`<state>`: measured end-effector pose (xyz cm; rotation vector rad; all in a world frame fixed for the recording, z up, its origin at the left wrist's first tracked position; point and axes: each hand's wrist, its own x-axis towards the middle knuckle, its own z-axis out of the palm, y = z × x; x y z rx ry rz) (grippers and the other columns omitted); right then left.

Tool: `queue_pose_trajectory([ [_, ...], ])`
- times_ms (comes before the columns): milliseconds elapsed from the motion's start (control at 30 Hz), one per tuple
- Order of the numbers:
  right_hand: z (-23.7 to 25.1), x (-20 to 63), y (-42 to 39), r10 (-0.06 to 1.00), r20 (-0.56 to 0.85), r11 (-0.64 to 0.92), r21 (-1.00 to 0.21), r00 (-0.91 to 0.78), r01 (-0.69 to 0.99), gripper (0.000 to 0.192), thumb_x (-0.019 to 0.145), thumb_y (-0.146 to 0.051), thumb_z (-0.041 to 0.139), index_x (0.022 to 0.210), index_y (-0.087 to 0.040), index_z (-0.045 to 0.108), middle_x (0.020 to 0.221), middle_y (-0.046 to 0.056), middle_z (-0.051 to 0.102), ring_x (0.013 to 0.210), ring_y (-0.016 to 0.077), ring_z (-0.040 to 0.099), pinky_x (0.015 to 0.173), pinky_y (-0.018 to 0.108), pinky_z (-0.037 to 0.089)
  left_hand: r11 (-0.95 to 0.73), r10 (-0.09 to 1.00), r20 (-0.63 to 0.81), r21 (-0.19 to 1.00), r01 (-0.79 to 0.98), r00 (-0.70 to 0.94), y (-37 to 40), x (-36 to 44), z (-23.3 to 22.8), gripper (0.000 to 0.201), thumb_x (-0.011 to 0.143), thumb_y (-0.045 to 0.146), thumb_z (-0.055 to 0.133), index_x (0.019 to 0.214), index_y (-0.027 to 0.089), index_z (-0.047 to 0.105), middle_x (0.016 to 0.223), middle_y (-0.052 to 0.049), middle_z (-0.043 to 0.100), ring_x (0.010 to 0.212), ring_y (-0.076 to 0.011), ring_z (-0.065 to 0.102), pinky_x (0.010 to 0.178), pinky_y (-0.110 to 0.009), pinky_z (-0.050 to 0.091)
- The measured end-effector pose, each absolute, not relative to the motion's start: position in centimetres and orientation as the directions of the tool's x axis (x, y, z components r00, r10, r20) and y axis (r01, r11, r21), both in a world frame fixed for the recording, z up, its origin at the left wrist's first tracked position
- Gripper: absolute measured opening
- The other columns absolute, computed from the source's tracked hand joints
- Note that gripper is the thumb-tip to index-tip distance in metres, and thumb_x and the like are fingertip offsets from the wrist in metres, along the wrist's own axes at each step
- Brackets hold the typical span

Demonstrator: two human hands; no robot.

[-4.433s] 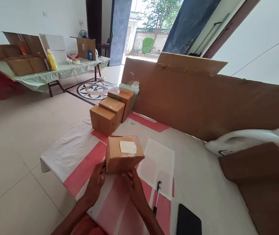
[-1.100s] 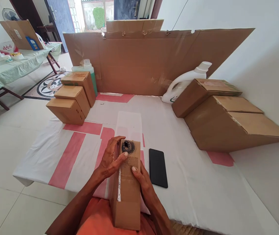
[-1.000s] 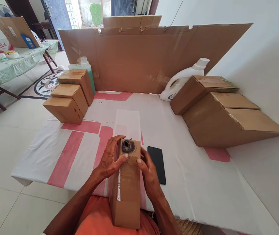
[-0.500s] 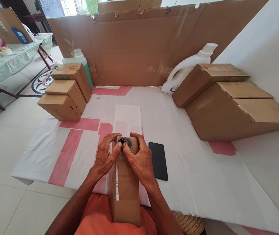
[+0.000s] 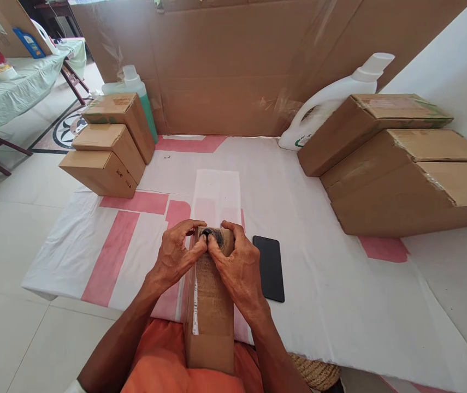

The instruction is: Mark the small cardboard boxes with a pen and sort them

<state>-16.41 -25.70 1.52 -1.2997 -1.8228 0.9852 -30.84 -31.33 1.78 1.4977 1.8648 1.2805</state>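
Observation:
A long, narrow cardboard box (image 5: 212,305) stretches from my lap over the table's near edge. Near its far end is a dark round hole or black patch (image 5: 207,233) ringed with black scribble. My left hand (image 5: 178,248) grips the far left corner, fingers curled over the end and thumb tip at the dark spot. My right hand (image 5: 237,259) holds the far right corner the same way, its thumb meeting the left one. Whether something small sits between the thumbs is hidden. A black phone (image 5: 269,268) lies just right of my right hand.
A white cloth with pink patches covers the table (image 5: 311,305). Stacked cardboard boxes (image 5: 108,158) and a green-liquid bottle (image 5: 145,106) stand at left. More boxes (image 5: 389,180) and a white jug (image 5: 323,109) are at right. A cardboard panel (image 5: 225,65) closes the back.
The view has tilted down and shifted slightly. Both hands stay on the box's far end, with the thumbs moved only a little at the dark spot.

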Motion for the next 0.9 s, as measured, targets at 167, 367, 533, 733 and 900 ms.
queue_pose_trajectory([
  [167,1.3,-16.3,-25.6,0.959,0.094,0.213,-0.862,-0.268,0.46,0.047,0.091,-0.052,0.066,0.124,-0.017,0.069,0.121,0.018,0.077,0.11,0.0354,0.074,0.099,0.049,0.057,0.002,0.919,0.209,0.846,0.534,-0.335,-31.2,-30.8,1.8,0.022,0.094,0.023,0.063,0.113,0.02,0.074,0.111,-0.006,0.08,0.099,-0.0218,0.077,0.094,-0.04,0.063],
  [367,1.9,-16.2,-25.9,0.947,0.055,0.16,-0.935,-0.317,0.317,0.053,0.098,-0.058,0.058,0.131,-0.018,0.066,0.131,0.017,0.074,0.117,0.0338,0.072,0.099,0.049,0.057,-0.027,0.948,0.186,0.855,0.518,-0.258,-31.1,-32.0,3.0,0.019,0.099,0.031,0.063,0.109,0.021,0.076,0.106,-0.003,0.081,0.096,-0.0199,0.077,0.092,-0.036,0.064],
  [533,0.7,-13.5,-24.6,0.979,0.012,0.066,-0.963,-0.205,0.26,0.054,0.101,-0.061,0.052,0.136,-0.02,0.06,0.127,0.017,0.075,0.099,0.0285,0.076,0.081,0.042,0.061,0.058,0.927,0.142,0.859,0.508,-0.347,-32.4,-33.6,3.4,0.018,0.097,0.033,0.066,0.105,0.021,0.077,0.099,-0.002,0.082,0.091,-0.0198,0.078,0.091,-0.035,0.064],
  [733,-3.2,-10.8,-23.1,0.968,-0.092,0.09,-0.746,-0.236,0.66,0.034,0.095,-0.049,0.057,0.071,-0.025,0.061,0.061,0.003,0.066,0.056,0.0229,0.061,0.057,0.033,0.042,0.118,0.887,0.122,0.872,0.475,-0.444,-33.9,-34.3,2.6,0.024,0.097,0.039,0.066,0.106,0.02,0.078,0.099,-0.004,0.082,0.089,-0.0207,0.078,0.087,-0.035,0.065],
  [900,-5.5,-13.4,-24.6,0.947,-0.08,0.15,-0.748,-0.312,0.646,0.04,0.078,-0.043,0.076,0.052,-0.027,0.051,0.05,0.001,0.06,0.047,0.0186,0.054,0.048,0.028,0.027,0.042,0.909,0.159,0.885,0.464,-0.384,-33.0,-33.2,2.4,0.023,0.098,0.039,0.064,0.107,0.021,0.075,0.104,-0.005,0.08,0.096,-0.022,0.076,0.093,-0.039,0.063],
])
